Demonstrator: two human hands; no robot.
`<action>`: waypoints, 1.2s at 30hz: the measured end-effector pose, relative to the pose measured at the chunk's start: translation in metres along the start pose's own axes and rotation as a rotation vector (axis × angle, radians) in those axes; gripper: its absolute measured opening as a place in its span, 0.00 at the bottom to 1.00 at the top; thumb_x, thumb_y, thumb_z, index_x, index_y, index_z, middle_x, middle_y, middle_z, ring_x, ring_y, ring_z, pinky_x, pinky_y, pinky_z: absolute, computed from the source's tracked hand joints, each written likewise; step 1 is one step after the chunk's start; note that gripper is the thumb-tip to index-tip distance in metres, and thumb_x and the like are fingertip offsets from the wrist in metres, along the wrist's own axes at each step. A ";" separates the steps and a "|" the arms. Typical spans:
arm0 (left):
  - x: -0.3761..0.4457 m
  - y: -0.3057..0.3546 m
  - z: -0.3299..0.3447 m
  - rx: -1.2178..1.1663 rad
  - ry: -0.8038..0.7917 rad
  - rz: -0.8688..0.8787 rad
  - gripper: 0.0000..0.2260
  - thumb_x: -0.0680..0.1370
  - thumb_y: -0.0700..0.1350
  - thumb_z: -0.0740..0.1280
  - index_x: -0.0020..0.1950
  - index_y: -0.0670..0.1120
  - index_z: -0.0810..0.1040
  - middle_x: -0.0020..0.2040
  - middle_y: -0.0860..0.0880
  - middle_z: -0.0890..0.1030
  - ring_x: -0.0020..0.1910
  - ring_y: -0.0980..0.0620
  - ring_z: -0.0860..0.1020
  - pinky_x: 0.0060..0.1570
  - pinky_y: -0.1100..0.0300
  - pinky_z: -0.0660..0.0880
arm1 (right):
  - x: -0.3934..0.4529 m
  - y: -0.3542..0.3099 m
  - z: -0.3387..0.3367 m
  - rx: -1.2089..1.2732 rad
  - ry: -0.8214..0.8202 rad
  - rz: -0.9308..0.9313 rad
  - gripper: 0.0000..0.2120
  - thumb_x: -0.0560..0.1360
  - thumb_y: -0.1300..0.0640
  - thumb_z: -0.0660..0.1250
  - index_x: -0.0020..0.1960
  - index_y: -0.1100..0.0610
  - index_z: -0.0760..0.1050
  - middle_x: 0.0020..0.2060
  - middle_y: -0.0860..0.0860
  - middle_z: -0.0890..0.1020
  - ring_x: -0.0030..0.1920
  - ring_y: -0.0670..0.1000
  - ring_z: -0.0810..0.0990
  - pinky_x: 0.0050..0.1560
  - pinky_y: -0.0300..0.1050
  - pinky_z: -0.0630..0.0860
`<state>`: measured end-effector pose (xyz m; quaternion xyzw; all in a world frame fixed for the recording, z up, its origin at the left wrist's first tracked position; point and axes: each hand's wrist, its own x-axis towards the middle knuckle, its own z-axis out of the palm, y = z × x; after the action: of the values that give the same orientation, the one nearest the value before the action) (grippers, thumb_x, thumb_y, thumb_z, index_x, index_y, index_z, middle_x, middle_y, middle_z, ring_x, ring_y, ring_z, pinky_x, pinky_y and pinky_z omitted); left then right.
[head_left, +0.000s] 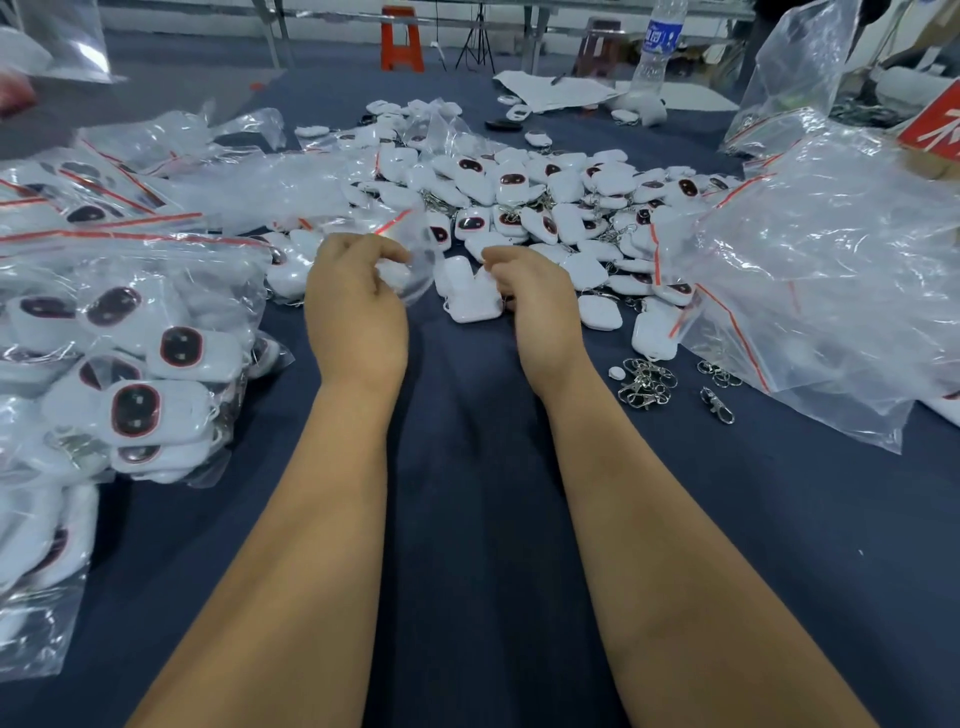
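Two bare forearms stretch forward from the near edge of the dark blue cloth-covered table (467, 467), wrists straight, backs of the hands up, hands near each other but apart. The left hand (358, 301), fingers curled, pinches a small clear plastic bag (413, 273); the right hand (535, 296), fingers curled, grips a white plastic keyring case (470, 299).

Probably a small packing workshop: a long table (467, 467) under dark blue cloth carries a heap of identical white keychain gadgets (545, 197), clear zip bags (119, 364) stuffed with them, and loose metal clasps (647, 382); an orange stool (401, 39) stands behind.
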<state>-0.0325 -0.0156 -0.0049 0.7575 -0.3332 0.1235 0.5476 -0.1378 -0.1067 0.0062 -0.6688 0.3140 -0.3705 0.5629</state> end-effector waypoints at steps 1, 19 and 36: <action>0.002 -0.001 0.000 0.070 -0.003 -0.016 0.22 0.70 0.29 0.55 0.54 0.44 0.82 0.54 0.45 0.76 0.53 0.48 0.73 0.46 0.65 0.63 | 0.002 0.003 0.000 -0.193 -0.006 -0.021 0.18 0.75 0.59 0.61 0.64 0.58 0.78 0.54 0.47 0.80 0.59 0.48 0.76 0.65 0.45 0.71; -0.003 0.001 0.011 0.346 -0.339 0.002 0.16 0.75 0.34 0.60 0.51 0.48 0.84 0.53 0.43 0.80 0.51 0.40 0.77 0.45 0.54 0.72 | -0.002 0.001 0.004 -0.228 0.219 -0.238 0.21 0.73 0.67 0.66 0.63 0.54 0.75 0.60 0.53 0.71 0.53 0.39 0.72 0.54 0.22 0.64; 0.000 0.001 0.011 0.217 -0.253 -0.205 0.15 0.75 0.40 0.62 0.60 0.40 0.79 0.56 0.40 0.80 0.57 0.39 0.77 0.56 0.51 0.73 | -0.006 -0.006 0.013 0.331 -0.086 -0.019 0.08 0.75 0.65 0.71 0.52 0.57 0.76 0.36 0.53 0.79 0.27 0.45 0.73 0.27 0.37 0.71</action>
<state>-0.0352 -0.0257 -0.0077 0.8516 -0.3053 0.0064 0.4261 -0.1298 -0.0940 0.0100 -0.5850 0.2179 -0.3933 0.6750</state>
